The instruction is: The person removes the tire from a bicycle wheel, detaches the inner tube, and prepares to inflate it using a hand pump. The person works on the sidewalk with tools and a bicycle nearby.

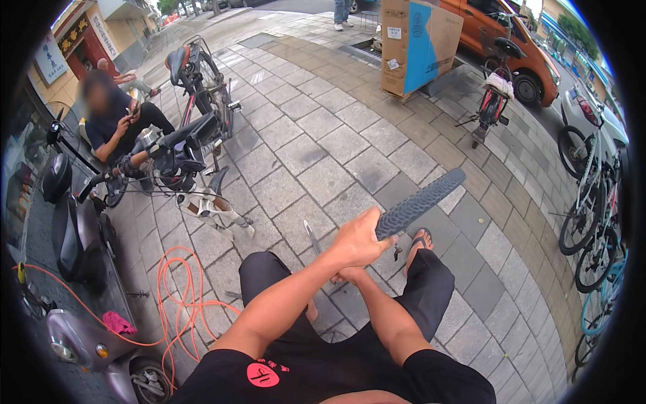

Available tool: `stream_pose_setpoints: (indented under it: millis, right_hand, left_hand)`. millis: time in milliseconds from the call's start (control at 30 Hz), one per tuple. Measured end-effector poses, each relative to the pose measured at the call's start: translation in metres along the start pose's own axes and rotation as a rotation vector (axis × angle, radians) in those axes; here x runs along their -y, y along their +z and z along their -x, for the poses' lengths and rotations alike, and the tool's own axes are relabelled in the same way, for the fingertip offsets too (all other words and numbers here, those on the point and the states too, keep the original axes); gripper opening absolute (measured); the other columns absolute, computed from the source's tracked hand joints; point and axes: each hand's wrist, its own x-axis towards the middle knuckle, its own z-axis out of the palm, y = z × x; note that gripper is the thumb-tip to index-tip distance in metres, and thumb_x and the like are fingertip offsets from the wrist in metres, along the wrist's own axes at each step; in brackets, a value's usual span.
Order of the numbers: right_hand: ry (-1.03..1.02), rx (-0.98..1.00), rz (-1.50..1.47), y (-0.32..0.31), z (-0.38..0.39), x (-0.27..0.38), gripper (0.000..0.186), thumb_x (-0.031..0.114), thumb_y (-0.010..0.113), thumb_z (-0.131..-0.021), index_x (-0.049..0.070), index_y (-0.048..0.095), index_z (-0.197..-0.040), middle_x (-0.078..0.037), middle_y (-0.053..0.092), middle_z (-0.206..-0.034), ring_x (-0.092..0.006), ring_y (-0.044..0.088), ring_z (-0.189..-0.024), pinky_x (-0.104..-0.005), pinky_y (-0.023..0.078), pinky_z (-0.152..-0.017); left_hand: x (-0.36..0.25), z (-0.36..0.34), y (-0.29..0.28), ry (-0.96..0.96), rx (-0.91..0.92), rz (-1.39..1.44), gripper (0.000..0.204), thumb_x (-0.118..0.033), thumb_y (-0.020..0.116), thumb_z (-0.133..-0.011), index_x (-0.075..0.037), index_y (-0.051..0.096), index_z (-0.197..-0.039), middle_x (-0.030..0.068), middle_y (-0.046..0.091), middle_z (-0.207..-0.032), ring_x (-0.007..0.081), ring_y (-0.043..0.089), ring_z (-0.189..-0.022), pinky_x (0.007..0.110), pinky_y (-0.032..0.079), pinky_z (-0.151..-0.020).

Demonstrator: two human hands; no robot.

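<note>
A black knobby bicycle tire (422, 202) stands on edge in front of me, pointing away to the upper right. My left hand (360, 239) is closed round its near part, fingers wrapped over the tread. Crossing below the left wrist is my right hand (350, 273); its fingers are mostly hidden, so what it touches does not show. Just right of the left hand, a small dark metal part (396, 252) sticks out beside the tire. A slim silvery piece (311, 234) shows on the paving left of my hands.
An orange hose (180, 283) lies coiled at left, beside a parked scooter (87, 343). A wheel-less bicycle frame (202, 158) is ahead left, near a seated person (111, 118). A large carton (414, 50) stands at the back; bicycles (592, 182) line the right.
</note>
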Motion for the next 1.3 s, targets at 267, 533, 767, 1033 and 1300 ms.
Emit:
stream_pose_setpoints:
  millis: [267,533,767,1033,1300]
  right_hand:
    - [0.028,-0.004,0.053,-0.002,0.003,0.002,0.019,0.020,0.055,-0.105,0.006,0.067,-0.101,-0.004,0.067,-0.076,-0.0161,0.068,-0.062,-0.0280,0.049,-0.049]
    - [0.032,0.021,-0.028,-0.004,0.000,-0.009,0.014,0.013,0.054,-0.105,0.005,0.066,-0.103,-0.003,0.065,-0.077,-0.0148,0.066,-0.062,-0.0258,0.048,-0.048]
    - [0.027,0.040,-0.019,-0.006,-0.005,-0.012,0.014,0.014,0.056,-0.106,0.005,0.067,-0.104,-0.003,0.066,-0.078,-0.0144,0.067,-0.062,-0.0248,0.048,-0.048]
    - [-0.110,0.094,0.210,-0.037,-0.029,-0.046,0.023,0.019,0.050,-0.108,0.007,0.068,-0.117,-0.011,0.069,-0.083,-0.0210,0.067,-0.060,-0.0390,0.053,-0.050]
    - [-0.040,-0.089,0.070,-0.008,-0.002,0.002,0.021,0.018,0.065,-0.093,-0.001,0.072,-0.088,-0.009,0.071,-0.076,-0.0194,0.074,-0.062,-0.0346,0.056,-0.052]
  left_hand:
    - [0.011,-0.004,0.001,0.082,-0.017,0.120,0.056,-0.044,0.079,-0.089,-0.001,0.053,-0.113,0.0260,0.068,-0.109,0.0462,0.068,-0.102,0.050,0.053,-0.087]
    - [0.003,0.000,0.004,0.031,0.024,0.112,0.055,-0.045,0.079,-0.090,-0.001,0.050,-0.107,0.0238,0.071,-0.087,0.0455,0.071,-0.090,0.051,0.054,-0.079]
    - [-0.002,0.000,-0.002,0.012,0.044,0.125,0.053,-0.043,0.079,-0.091,-0.001,0.049,-0.106,0.0241,0.070,-0.086,0.0451,0.071,-0.089,0.051,0.053,-0.079]
    - [0.010,-0.023,0.024,0.183,0.031,0.177,0.062,-0.044,0.082,-0.088,0.001,0.053,-0.119,0.0296,0.069,-0.110,0.0469,0.068,-0.110,0.049,0.053,-0.091]
    - [0.008,-0.014,0.015,0.086,0.033,0.268,0.049,-0.032,0.086,-0.089,0.001,0.061,-0.115,0.0075,0.071,-0.090,0.0113,0.066,-0.071,0.030,0.055,-0.065]
